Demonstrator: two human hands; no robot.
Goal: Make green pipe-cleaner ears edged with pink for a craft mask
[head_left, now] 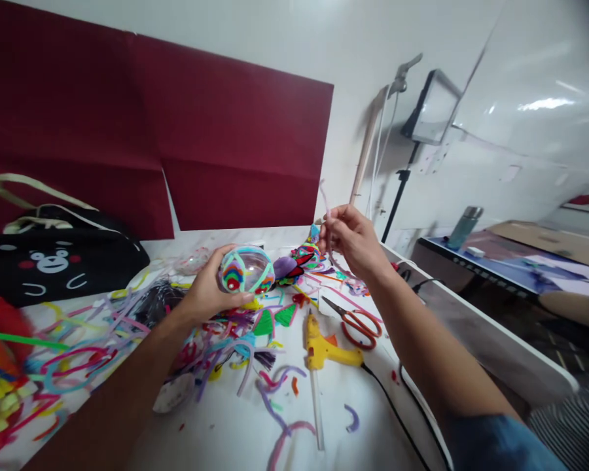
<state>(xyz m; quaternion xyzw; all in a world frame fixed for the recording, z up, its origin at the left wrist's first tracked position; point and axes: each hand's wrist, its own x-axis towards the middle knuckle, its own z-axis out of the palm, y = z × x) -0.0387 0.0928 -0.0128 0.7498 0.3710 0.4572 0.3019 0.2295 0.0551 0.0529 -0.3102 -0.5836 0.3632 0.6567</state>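
My left hand (211,284) is closed around a clear round ball (248,269) decorated with coloured pipe cleaners in bands and rainbow arcs. Raised to its right, my right hand (348,237) pinches a pale pink-lilac pipe cleaner (324,196), whose upper end sticks up above the fingers. Below the hands a yellow hot glue gun (319,347) lies with a clear glue stick out of its back. Scissors with orange handles (358,327) rest beside it. A purple and multicoloured pipe-cleaner piece (287,267) sits between the hands.
Loose pipe cleaners (240,353) are heaped over the table's left and middle. A black bag (53,261) stands at the back left. The glue gun's cord (392,405) runs off at the front. To the right, a person's arm (569,307) reaches over another table with a bottle (464,227).
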